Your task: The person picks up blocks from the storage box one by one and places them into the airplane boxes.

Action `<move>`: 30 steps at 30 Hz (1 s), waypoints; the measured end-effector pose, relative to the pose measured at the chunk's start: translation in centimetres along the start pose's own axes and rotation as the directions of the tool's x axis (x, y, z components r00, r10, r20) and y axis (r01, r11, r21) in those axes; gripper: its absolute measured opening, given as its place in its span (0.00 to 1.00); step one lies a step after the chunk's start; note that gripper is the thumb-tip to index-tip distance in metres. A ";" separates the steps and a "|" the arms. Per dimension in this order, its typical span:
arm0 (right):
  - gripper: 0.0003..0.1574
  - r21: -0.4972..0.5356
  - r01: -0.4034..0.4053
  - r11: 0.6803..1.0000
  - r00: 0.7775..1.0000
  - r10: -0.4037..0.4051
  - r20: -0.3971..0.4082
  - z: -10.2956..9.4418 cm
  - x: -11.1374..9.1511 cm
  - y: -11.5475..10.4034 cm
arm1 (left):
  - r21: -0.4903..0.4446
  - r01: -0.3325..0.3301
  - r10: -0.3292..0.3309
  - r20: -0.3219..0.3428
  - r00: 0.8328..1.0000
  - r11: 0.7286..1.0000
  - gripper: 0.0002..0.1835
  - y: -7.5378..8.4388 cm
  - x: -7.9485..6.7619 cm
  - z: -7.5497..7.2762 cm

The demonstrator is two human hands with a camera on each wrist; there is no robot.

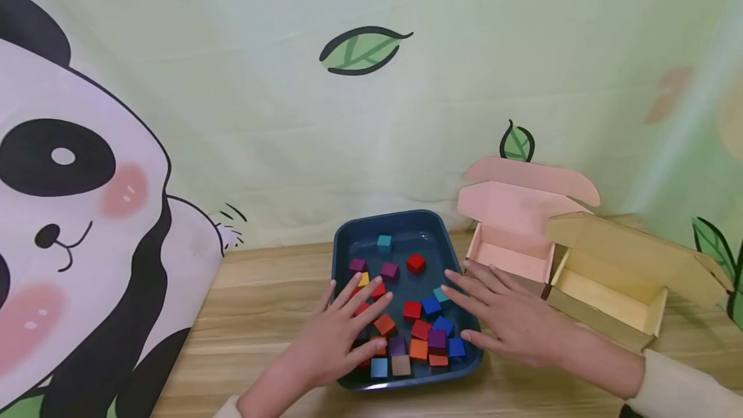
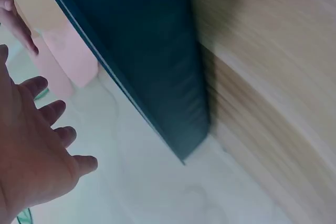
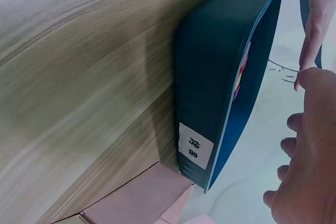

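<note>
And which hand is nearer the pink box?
Right. The right hand is just in front of the pink box; the left hand is farther away, over the left side of the tray.

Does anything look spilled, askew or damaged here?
Nothing stands out. The visible cubes lie jumbled but inside the tray, which sits upright; the pink box and tan box stand with lids open and no obvious damage.

A staged tabletop setup, shown by the panda backdrop (image 1: 261,115) behind the table (image 1: 255,295).
</note>
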State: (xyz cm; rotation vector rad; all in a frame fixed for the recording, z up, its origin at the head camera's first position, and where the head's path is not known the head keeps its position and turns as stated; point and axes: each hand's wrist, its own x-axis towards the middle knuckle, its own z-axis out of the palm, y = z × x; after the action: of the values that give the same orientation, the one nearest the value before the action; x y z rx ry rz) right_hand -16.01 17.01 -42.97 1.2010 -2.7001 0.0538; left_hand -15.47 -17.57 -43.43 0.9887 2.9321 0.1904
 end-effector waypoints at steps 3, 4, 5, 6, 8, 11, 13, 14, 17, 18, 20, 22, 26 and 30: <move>0.43 -0.016 0.027 1.000 0.999 -0.027 -0.029 0.1 0.2 -0.1 | -0.079 0.067 -0.067 0.007 0.998 0.995 0.37 -1.0 -0.3 0.1; 0.43 -0.024 0.033 0.999 0.999 -0.034 -0.034 0.1 0.3 -0.2 | -0.110 0.092 -0.092 0.004 0.996 0.990 0.37 -1.4 -0.3 0.1; 0.42 -0.024 0.037 0.999 0.999 -0.038 -0.035 0.1 0.4 -0.2 | -0.141 0.118 -0.119 -0.002 0.993 0.983 0.37 -1.8 -0.4 0.3; 0.42 -0.023 0.040 0.999 0.999 -0.041 -0.033 0.2 0.5 -0.2 | -0.178 0.148 -0.152 -0.009 0.988 0.973 0.37 -2.2 -0.5 0.4; 0.42 -0.003 0.038 0.999 0.999 -0.038 -0.019 0.2 0.7 -0.3 | -0.257 0.208 -0.222 -0.029 0.975 0.944 0.37 -2.9 -0.6 0.8; 0.43 0.029 0.034 0.999 0.999 -0.034 0.009 0.2 1.2 -0.5 | -0.435 0.299 -0.352 -0.044 0.935 0.849 0.37 -3.9 -0.7 1.5; 0.43 0.056 0.034 0.998 0.999 -0.035 0.026 0.2 1.5 -0.7 | -0.577 0.329 -0.433 -0.047 0.900 0.748 0.35 -4.6 -0.8 2.1; 0.42 0.069 0.035 0.997 0.999 -0.037 0.031 0.2 1.7 -0.8 | -0.648 0.337 -0.471 -0.038 0.881 0.683 0.33 -4.8 -0.8 2.4; 0.42 0.100 0.034 0.994 0.998 -0.040 0.057 0.1 2.4 -1.0 | -0.829 0.303 -0.548 -0.005 0.837 0.470 0.27 -5.6 -0.9 3.4; 0.41 0.110 0.030 0.994 0.997 -0.038 0.070 0.1 2.6 -1.1 | -0.874 0.281 -0.561 0.012 0.828 0.396 0.26 -5.8 -0.9 3.7; 0.41 0.125 0.024 0.992 0.995 -0.035 0.091 0.0 2.9 -1.2 | -0.928 0.254 -0.577 0.054 0.815 0.271 0.24 -6.0 -0.8 4.2; 0.40 0.141 0.018 0.990 0.994 -0.034 0.108 -0.1 3.3 -1.4 | -0.954 0.233 -0.579 0.082 0.811 0.191 0.24 -6.2 -0.7 4.6; 0.39 0.161 0.025 0.987 0.993 -0.043 0.111 -0.1 4.0 -1.5 | -0.956 0.258 -0.585 0.129 0.800 0.142 0.24 -6.4 -0.3 5.0; 0.39 0.178 0.040 0.983 0.991 -0.061 0.116 -0.1 4.7 -1.4 | -0.947 0.285 -0.587 0.150 0.796 0.145 0.25 -6.6 -0.1 5.2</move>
State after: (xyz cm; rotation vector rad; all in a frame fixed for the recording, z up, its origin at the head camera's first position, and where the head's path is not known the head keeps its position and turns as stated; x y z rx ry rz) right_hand -17.98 12.64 -42.03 1.3628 -2.8169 0.2238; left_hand -18.90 -22.29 -49.44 -0.1742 2.2636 1.8758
